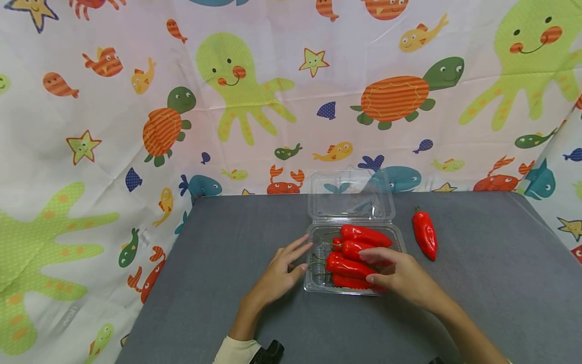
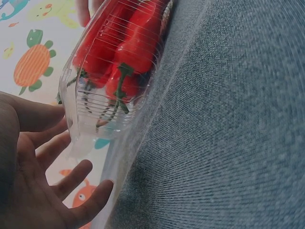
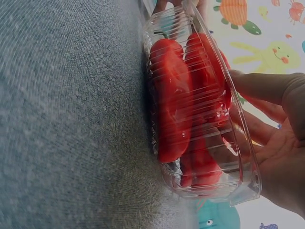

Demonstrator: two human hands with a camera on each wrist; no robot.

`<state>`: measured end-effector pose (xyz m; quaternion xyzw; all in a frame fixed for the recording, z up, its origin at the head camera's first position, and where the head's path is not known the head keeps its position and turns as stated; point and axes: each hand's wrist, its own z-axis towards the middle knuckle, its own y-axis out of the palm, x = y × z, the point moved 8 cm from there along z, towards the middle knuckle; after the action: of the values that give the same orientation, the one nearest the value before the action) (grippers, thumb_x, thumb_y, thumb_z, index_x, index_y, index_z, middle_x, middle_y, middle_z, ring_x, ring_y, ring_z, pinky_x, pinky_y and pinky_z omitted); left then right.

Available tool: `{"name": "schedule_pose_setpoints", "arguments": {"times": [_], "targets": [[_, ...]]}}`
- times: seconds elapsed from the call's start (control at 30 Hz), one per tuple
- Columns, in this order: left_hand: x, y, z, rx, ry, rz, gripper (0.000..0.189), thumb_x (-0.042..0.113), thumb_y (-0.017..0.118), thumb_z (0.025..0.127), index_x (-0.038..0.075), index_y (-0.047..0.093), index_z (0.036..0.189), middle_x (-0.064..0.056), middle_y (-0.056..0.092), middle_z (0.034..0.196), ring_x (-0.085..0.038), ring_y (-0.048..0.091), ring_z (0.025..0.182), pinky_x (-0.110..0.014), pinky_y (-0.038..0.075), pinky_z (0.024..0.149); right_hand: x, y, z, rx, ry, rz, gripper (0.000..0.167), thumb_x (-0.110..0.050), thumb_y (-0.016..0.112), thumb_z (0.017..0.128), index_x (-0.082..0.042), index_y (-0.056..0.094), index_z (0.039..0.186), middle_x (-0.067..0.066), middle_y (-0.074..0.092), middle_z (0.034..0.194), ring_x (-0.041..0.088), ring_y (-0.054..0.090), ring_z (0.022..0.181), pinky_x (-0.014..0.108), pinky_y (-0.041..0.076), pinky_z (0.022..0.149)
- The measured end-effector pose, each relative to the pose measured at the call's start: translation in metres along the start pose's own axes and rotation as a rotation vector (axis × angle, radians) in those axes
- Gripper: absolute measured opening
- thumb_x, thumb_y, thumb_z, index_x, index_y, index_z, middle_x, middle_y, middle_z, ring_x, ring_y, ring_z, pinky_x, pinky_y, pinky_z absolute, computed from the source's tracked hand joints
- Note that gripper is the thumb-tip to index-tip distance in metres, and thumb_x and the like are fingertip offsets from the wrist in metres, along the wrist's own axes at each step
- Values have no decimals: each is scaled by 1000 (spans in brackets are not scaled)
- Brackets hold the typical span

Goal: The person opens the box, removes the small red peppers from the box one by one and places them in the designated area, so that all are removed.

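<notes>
A clear plastic clamshell box (image 1: 309, 289) stands open on the table, holding several red peppers (image 1: 350, 264) with green stems, laid side by side. My left hand (image 1: 278, 270) is at the box's left side, fingers spread and fairly straight. In the left wrist view, the left thumb (image 2: 43, 114) lies right at the box's rim. My right hand (image 1: 402, 275) reaches over the right side of the box and holds the tip end of a red pepper between thumb and fingers. Through the clear wall, the right wrist view shows its fingers (image 3: 224, 148) down among the peppers.
One more red pepper (image 1: 425, 235) lies on the grey table (image 1: 218, 253), right of the box. The box's clear lid (image 1: 350, 202) is hinged back at the far table edge. Behind hangs a cloth (image 1: 263, 167) printed with sea animals.
</notes>
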<state>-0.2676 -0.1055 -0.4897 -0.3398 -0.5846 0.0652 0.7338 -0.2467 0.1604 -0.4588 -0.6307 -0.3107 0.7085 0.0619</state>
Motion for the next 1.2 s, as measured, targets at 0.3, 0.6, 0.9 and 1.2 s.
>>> {"name": "schedule_pose_setpoints", "arguments": {"times": [0.3, 0.6, 0.9, 1.2], "targets": [[1, 0, 0, -3, 14, 0, 57, 17, 62, 104, 17, 50, 160, 13, 34, 172, -23, 43, 139, -55, 48, 109, 2, 4, 1, -24, 4, -37, 50, -19, 85, 90, -10, 70, 136, 10, 75, 125, 26, 69, 110, 21, 57, 82], [2, 0, 0, 1, 2, -3, 57, 17, 62, 104, 19, 51, 159, 14, 34, 171, -21, 42, 140, -55, 47, 111, 2, 3, 1, -13, 17, -75, 51, -19, 86, 89, -11, 70, 136, 8, 76, 123, 23, 70, 106, 20, 56, 81], [2, -1, 0, 2, 7, -5, 57, 17, 63, 104, 19, 51, 159, 14, 34, 171, -20, 42, 139, -54, 47, 110, 1, 3, 0, -24, 14, -55, 51, -17, 85, 89, -11, 69, 138, 8, 76, 123, 23, 70, 106, 23, 58, 81], [3, -1, 0, 0, 12, -11, 57, 16, 62, 104, 18, 51, 159, 13, 34, 172, -21, 42, 140, -55, 47, 110, -1, -1, -2, -22, -11, -26, 52, -17, 84, 90, -12, 68, 139, 8, 75, 125, 24, 67, 108, 25, 59, 81]]}}
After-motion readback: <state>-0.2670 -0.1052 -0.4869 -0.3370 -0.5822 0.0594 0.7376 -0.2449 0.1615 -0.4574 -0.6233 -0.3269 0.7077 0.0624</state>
